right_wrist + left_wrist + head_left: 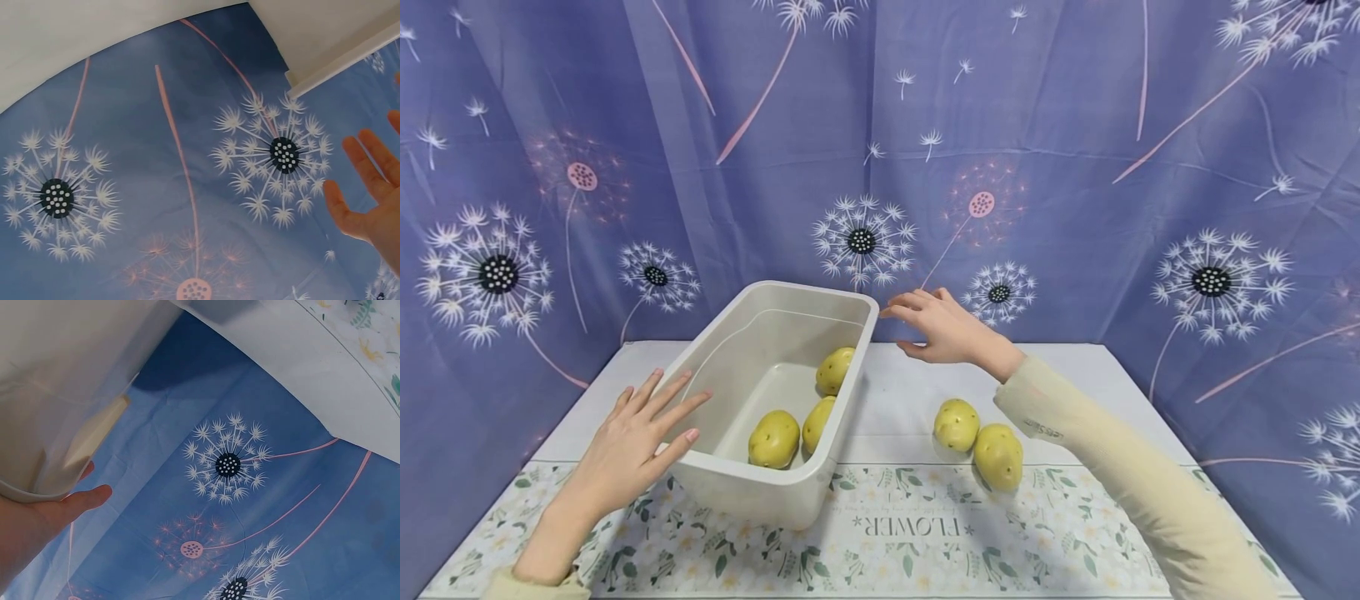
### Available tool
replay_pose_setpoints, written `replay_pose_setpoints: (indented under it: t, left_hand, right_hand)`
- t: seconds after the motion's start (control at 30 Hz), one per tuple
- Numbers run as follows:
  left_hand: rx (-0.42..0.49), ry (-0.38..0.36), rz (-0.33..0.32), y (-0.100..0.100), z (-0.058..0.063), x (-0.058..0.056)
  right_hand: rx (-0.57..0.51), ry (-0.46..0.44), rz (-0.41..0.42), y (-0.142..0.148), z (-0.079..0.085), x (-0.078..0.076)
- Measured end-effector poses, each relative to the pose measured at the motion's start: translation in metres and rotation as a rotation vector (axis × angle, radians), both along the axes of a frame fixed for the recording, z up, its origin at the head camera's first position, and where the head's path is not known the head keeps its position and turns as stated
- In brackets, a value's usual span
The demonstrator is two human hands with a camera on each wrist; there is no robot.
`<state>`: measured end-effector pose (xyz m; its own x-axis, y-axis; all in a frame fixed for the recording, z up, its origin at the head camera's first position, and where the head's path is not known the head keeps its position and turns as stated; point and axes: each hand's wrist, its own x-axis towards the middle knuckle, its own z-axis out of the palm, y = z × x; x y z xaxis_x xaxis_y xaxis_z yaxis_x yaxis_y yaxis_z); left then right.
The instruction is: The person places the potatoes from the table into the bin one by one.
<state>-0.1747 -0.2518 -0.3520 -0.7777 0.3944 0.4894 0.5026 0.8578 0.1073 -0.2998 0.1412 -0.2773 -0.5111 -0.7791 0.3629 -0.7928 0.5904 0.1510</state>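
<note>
A pale grey plastic bin (752, 475) stands left of the middle of the table, with three yellow potatoes visible inside: one at the front (774, 439), one beside it (817, 423) and one further back (835, 371). My left hand (625, 450) has its fingers spread over the bin's near left rim; whether it presses on the rim I cannot tell. Beside the bin's far right corner hovers my right hand (951, 329), fingers loosely extended and nothing in them. Two more potatoes lie side by side on the table, a rounder one (957, 425) and a longer one (998, 457).
The table has a white far part (895, 383) and a flower-printed cover (910, 542) along its near side. A purple curtain (1060, 167) with dandelion prints hangs closely around the back and both sides.
</note>
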Motion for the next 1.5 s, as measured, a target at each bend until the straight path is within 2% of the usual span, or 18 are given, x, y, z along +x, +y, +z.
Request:
replay_pose_setpoints:
  t: [0.37, 0.77, 1.5]
  left_hand:
    - [-0.012, -0.004, 0.010, -0.001, -0.001, 0.000]
    - [-0.006, -0.011, 0.005, -0.001, 0.001, 0.001]
    - [-0.002, -0.006, 0.005, 0.001, 0.004, 0.004]
  right_hand:
    - [0.027, -0.024, -0.011, 0.016, -0.015, 0.004]
    - [0.054, 0.000, 0.007, 0.028, -0.031, 0.008]
    - [0.096, -0.089, -0.045, 0.048, -0.059, 0.017]
